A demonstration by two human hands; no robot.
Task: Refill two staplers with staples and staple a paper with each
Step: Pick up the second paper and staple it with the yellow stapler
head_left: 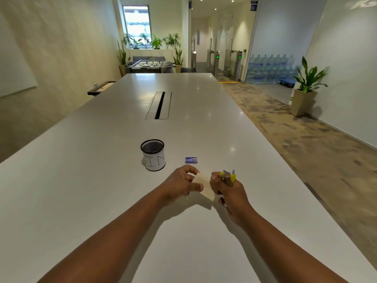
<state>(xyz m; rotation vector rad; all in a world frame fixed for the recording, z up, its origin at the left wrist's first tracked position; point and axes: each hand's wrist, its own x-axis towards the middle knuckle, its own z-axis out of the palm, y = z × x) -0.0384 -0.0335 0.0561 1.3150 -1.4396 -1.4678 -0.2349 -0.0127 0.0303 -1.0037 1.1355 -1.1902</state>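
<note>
My left hand point(182, 183) pinches a small cream slip of paper point(204, 185) by its upper left end, just above the white table point(102, 190). My right hand point(229, 190) is closed around a yellow stapler point(228, 177); a second, purple stapler point(228, 172) pokes up behind it in the same grip. The paper's right end reaches into the right fist, by the stapler; how it meets the stapler is hidden. A small blue staple box point(191, 160) lies closed on the table just beyond both hands.
A black mesh pen cup point(153, 154) with a white paper label stands left of the staple box. A cable slot point(159, 105) is set into the table's middle. The table's right edge drops to carpeted floor with a potted plant point(306, 88).
</note>
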